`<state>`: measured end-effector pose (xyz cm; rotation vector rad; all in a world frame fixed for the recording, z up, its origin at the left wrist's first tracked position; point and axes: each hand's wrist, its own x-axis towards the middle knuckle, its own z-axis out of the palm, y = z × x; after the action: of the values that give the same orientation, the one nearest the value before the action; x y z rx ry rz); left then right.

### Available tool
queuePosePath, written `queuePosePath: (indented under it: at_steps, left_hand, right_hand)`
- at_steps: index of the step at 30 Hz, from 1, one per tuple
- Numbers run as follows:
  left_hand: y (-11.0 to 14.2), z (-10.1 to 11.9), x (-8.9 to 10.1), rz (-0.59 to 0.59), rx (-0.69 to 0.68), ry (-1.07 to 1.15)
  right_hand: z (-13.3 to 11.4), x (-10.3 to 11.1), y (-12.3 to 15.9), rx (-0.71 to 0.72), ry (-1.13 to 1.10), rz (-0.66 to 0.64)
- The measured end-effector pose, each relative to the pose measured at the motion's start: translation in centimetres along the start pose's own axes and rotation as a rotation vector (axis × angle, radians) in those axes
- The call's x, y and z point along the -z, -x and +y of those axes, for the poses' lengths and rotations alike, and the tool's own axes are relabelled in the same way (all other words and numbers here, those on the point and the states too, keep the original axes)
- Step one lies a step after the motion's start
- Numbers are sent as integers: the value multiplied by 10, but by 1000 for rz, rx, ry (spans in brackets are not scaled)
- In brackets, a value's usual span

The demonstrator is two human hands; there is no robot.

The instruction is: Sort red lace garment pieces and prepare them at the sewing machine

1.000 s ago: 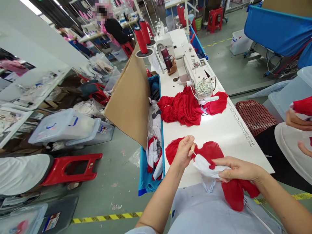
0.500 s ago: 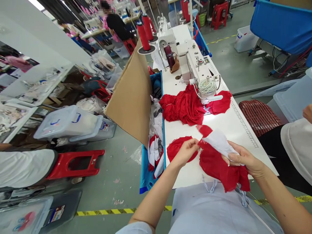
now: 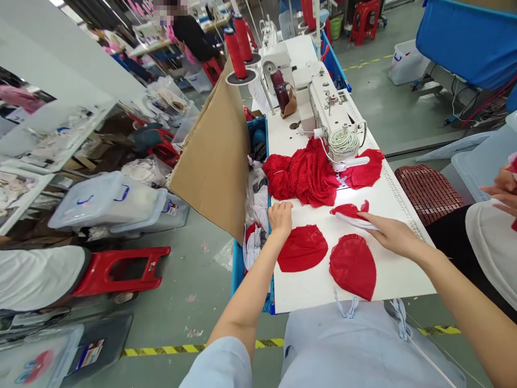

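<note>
My right hand (image 3: 393, 234) pinches a folded piece of red lace fabric with a white lining (image 3: 350, 216) above the white sewing table (image 3: 301, 293). My left hand (image 3: 280, 218) is curled over the table's left edge, just below a gathered red fabric pile (image 3: 309, 175); anything inside its fingers is hidden. Between my arms, a red cup-shaped piece (image 3: 302, 249) lies flat, and a second red lace-edged piece (image 3: 352, 265) lies to its right. Another red piece (image 3: 365, 170) rests beside the sewing machine head (image 3: 337, 118).
A cardboard sheet (image 3: 214, 161) leans over a blue fabric bin (image 3: 238, 269) along the table's left side. Red thread cones (image 3: 235, 56) stand behind. At the right edge is a co-worker's hand (image 3: 503, 191). A red stool (image 3: 121, 269) stands on the left floor.
The red and white fabric was between both hands; now only my right hand holds it, farther forward. My left hand has moved left to the table edge. A red piece now lies flat near me.
</note>
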<state>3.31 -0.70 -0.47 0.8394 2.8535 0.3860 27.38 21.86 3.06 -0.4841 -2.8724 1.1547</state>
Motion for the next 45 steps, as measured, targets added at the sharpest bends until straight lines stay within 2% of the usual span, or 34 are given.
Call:
queuePosePath:
  at_steps: [3,5,7,10,13,16,19,23,28,31,35,39,41,45]
  left_hand:
    - [-4,-6,-14,-50,-34,-19]
    - [-2,-10,-20,-81,-51,-26]
    - [3,-14,-25,-89,-56,-26]
    - [11,-17,-28,-49,-51,-16]
    - [16,-5,-29,9,-82,10]
    - [14,26,-33,-19,-252,81]
    - [4,66,-40,-100,-436,152]
    - [-14,98,-49,-188,-486,137]
    - [-22,98,-50,-225,-459,64]
    - [-17,94,-47,-177,-435,59]
    - [-11,97,-43,-100,-408,82]
    - [-14,98,-40,-5,-308,362]
    - [-19,95,-40,-19,-266,486]
    - [-31,87,-42,-55,-203,525]
  right_hand:
    - [16,-29,-11,100,515,4]
    - [26,-46,-10,133,666,6]
    - [35,-55,-1,152,703,44]
    - [48,-53,17,163,621,181]
    - [59,-43,33,94,441,315]
    - [68,-36,40,-103,295,419]
    - [75,-35,34,-308,244,438]
    - [80,-40,21,-401,204,427]
    - [81,-44,25,-429,125,533]
    - [92,-43,25,-481,80,622]
    - [113,-38,8,-564,48,695]
    - [121,-36,-8,-592,-11,649]
    - [120,-34,-10,-593,-36,657]
    - [114,-28,-8,-574,-65,722]
